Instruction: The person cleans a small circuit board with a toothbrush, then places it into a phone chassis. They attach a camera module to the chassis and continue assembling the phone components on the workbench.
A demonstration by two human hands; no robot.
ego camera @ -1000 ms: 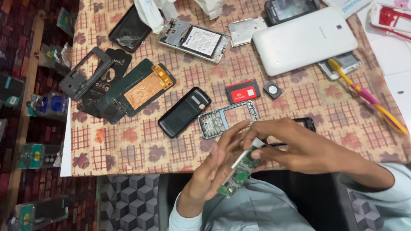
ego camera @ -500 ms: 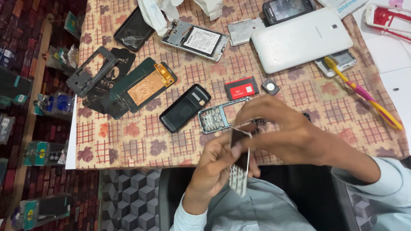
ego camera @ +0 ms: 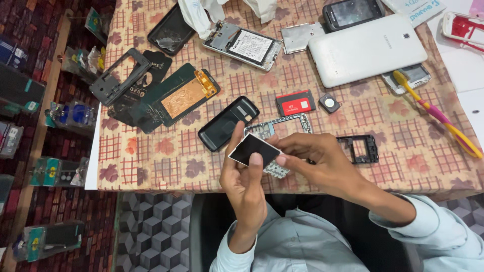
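Observation:
My left hand [ego camera: 245, 184] and my right hand [ego camera: 322, 163] meet over the near edge of the table, both gripping a small phone part [ego camera: 253, 149] with a dark square screen facing up. A pale keypad piece [ego camera: 276, 170] shows beneath it, between my fingers. Just beyond my hands lie a silver phone frame [ego camera: 282, 124], a black back cover [ego camera: 228, 123] and a small black frame [ego camera: 362, 148].
The patterned tablecloth [ego camera: 166, 156] holds many phone parts: a white tablet [ego camera: 367, 49], an opened phone with battery [ego camera: 243, 44], a red-labelled battery [ego camera: 296, 103], a copper-backed panel [ego camera: 177, 99], a black bezel [ego camera: 119, 76] and a toothbrush [ego camera: 436, 114]. Packaged items hang at left.
The part in my hands has been turned over: a green circuit side showed first, then it stood edge-on, and now its dark screen faces up. My hands have risen slightly toward the table.

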